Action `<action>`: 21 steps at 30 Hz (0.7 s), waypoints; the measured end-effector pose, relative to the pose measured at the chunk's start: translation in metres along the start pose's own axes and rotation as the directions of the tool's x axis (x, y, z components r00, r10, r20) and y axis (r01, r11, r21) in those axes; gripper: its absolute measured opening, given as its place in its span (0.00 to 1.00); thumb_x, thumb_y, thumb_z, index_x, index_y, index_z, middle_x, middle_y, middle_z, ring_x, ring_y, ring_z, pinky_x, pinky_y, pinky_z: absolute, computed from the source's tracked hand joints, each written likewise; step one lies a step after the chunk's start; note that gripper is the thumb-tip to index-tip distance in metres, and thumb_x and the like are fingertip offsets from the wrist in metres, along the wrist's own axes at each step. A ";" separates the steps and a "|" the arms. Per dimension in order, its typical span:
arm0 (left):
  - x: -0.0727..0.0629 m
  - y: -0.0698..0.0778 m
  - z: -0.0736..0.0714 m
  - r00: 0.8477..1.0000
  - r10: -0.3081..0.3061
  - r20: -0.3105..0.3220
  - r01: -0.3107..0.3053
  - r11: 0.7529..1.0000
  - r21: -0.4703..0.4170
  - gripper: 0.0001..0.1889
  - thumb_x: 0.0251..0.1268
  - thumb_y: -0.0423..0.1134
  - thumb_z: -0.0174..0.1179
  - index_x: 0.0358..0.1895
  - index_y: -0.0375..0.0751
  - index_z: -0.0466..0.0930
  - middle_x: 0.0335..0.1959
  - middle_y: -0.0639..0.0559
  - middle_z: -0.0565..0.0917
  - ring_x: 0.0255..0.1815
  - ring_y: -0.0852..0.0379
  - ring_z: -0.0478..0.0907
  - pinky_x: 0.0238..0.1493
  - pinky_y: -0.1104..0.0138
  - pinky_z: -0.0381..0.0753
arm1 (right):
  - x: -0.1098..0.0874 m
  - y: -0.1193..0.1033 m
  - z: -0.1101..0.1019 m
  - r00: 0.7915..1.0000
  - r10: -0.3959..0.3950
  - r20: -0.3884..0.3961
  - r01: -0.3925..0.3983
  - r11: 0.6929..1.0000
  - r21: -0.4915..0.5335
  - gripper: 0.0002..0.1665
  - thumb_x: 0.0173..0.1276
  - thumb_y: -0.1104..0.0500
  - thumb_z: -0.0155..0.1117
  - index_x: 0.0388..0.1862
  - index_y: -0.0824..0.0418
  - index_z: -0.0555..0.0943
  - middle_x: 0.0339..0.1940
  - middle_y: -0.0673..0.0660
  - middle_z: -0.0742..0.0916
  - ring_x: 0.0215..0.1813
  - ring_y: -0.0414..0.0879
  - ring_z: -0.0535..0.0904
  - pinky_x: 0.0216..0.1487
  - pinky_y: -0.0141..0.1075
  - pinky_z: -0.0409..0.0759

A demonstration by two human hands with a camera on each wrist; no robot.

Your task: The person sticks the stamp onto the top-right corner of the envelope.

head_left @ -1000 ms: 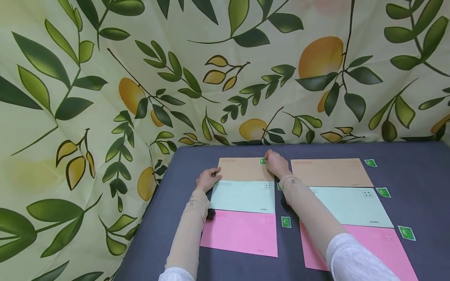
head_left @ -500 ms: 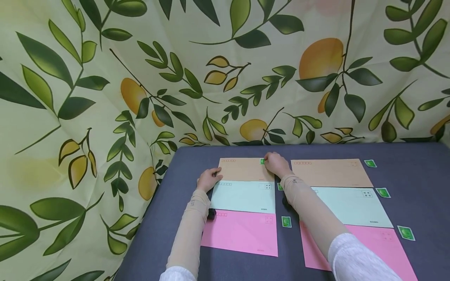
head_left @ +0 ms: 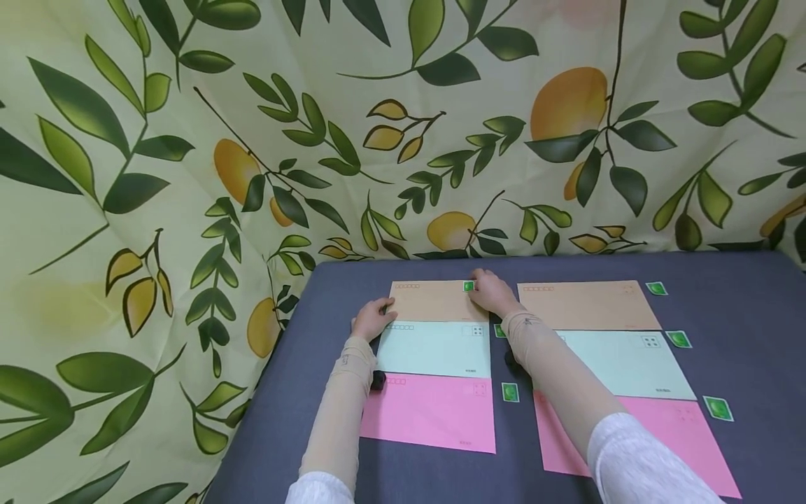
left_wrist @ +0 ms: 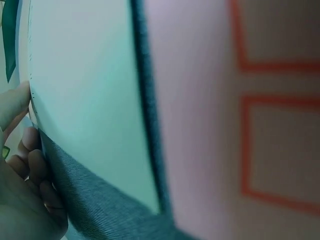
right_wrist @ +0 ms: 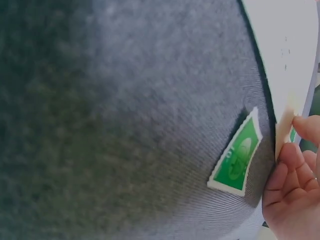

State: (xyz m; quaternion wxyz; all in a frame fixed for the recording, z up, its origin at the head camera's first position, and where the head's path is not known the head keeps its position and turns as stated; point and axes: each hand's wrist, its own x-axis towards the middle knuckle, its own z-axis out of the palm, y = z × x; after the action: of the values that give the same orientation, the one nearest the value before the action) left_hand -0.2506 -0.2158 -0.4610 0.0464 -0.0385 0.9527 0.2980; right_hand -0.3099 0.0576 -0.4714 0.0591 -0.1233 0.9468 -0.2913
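Left hand point(head_left: 370, 322) at one end of the tan envelope point(head_left: 434, 301), right hand point(head_left: 494, 292) at the stamp point(head_left: 468, 286)

The left hand has its fingers bent, tips at the envelope's left edge; I cannot tell whether they pinch the paper or only press it. Either way, the touch probably steadies the sheet against sliding. The right hand is also bent, thumb and forefinger close together beside the stamp, which sits in the envelope's far corner just left of those fingertips. Whether they grip it or smooth it down is unclear, but so narrow a pose suits a thing this small.

Nearer the person than the left hand come the blue envelope point(head_left: 434, 350) and then the pink envelope point(head_left: 434, 413), lined up beneath the tan one, likely so that each printed corner box faces the same way.

A loose stamp point(right_wrist: 237, 152) lies on the dark cloth point(right_wrist: 165, 90) just left of the right wrist, and a nearer stamp point(head_left: 510, 392) lies left of the right forearm, each beside an envelope, seemingly for short reach. To the right of the right hand, a second set point(head_left: 604, 360), partly under that forearm, has three stamps point(head_left: 679, 339) down its right side, apparently paired row by row.
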 end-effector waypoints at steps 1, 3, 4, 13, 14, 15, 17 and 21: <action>0.000 0.001 0.000 1.000 -0.003 0.003 0.002 1.000 0.012 0.21 0.65 0.45 0.57 0.62 0.53 0.73 0.52 0.47 0.80 0.57 0.48 0.74 0.58 0.46 0.60 | -0.001 0.000 0.000 1.000 -0.006 0.004 0.006 1.000 0.007 0.27 0.65 0.60 0.55 0.62 0.69 0.67 0.47 0.66 0.79 0.44 0.55 0.76 0.46 0.48 0.75; 0.001 0.002 0.000 1.000 -0.008 0.012 0.008 0.999 0.034 0.22 0.65 0.45 0.56 0.63 0.53 0.71 0.57 0.47 0.78 0.61 0.47 0.72 0.60 0.44 0.59 | -0.002 -0.001 0.000 1.000 -0.015 0.011 0.015 1.000 0.016 0.29 0.65 0.60 0.56 0.63 0.70 0.65 0.47 0.66 0.78 0.44 0.55 0.76 0.46 0.48 0.74; 0.001 0.002 0.000 1.000 -0.009 0.017 0.008 0.999 0.046 0.22 0.66 0.45 0.55 0.63 0.53 0.71 0.59 0.46 0.77 0.62 0.46 0.71 0.60 0.43 0.59 | -0.003 -0.001 -0.001 1.000 -0.016 0.012 0.016 1.000 0.019 0.29 0.65 0.60 0.55 0.64 0.70 0.64 0.48 0.67 0.78 0.44 0.55 0.76 0.46 0.48 0.74; 0.001 0.006 -0.007 0.998 -0.022 0.050 0.021 1.000 0.022 0.24 0.70 0.47 0.50 0.68 0.51 0.65 0.63 0.42 0.74 0.63 0.43 0.70 0.62 0.45 0.64 | -0.012 -0.007 -0.010 1.000 -0.014 -0.004 0.014 0.999 0.049 0.30 0.65 0.59 0.54 0.65 0.68 0.64 0.43 0.63 0.79 0.41 0.53 0.75 0.43 0.45 0.74; 0.000 0.007 -0.009 0.999 -0.014 0.044 0.014 1.000 0.013 0.24 0.70 0.46 0.50 0.67 0.50 0.66 0.61 0.41 0.75 0.60 0.43 0.72 0.61 0.47 0.67 | -0.013 -0.007 -0.012 1.000 -0.015 -0.006 0.016 0.999 0.051 0.30 0.65 0.59 0.54 0.65 0.67 0.64 0.43 0.63 0.79 0.40 0.52 0.75 0.43 0.45 0.74; 0.000 0.009 -0.011 0.999 0.001 0.032 -0.002 1.000 0.016 0.23 0.70 0.46 0.50 0.66 0.48 0.67 0.58 0.41 0.77 0.57 0.44 0.74 0.58 0.50 0.70 | -0.014 -0.008 -0.014 1.000 -0.018 -0.010 0.019 0.998 0.053 0.30 0.66 0.59 0.54 0.65 0.67 0.64 0.43 0.62 0.80 0.40 0.52 0.75 0.43 0.44 0.74; -0.001 0.013 -0.013 0.999 0.042 0.008 -0.043 0.998 0.039 0.22 0.69 0.45 0.50 0.65 0.47 0.69 0.50 0.40 0.79 0.47 0.47 0.76 0.48 0.54 0.74 | -0.017 -0.010 -0.020 0.999 -0.018 -0.030 0.020 0.997 0.069 0.29 0.66 0.59 0.54 0.64 0.67 0.65 0.43 0.62 0.80 0.40 0.52 0.75 0.43 0.44 0.73; -0.001 0.026 -0.013 0.992 0.120 -0.038 -0.117 0.989 0.089 0.20 0.68 0.45 0.52 0.62 0.46 0.73 0.35 0.45 0.75 0.31 0.53 0.68 0.32 0.63 0.67 | -0.024 -0.010 -0.029 0.997 -0.025 -0.067 0.032 0.994 0.103 0.27 0.67 0.58 0.53 0.63 0.65 0.66 0.43 0.61 0.80 0.40 0.52 0.76 0.40 0.42 0.73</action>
State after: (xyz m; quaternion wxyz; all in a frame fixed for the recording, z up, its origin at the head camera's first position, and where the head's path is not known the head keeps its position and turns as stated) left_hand -0.2536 -0.2017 -0.4353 0.0096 0.0138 0.9661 0.2576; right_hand -0.2897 0.0718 -0.4410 0.0303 -0.1238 0.9299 -0.3449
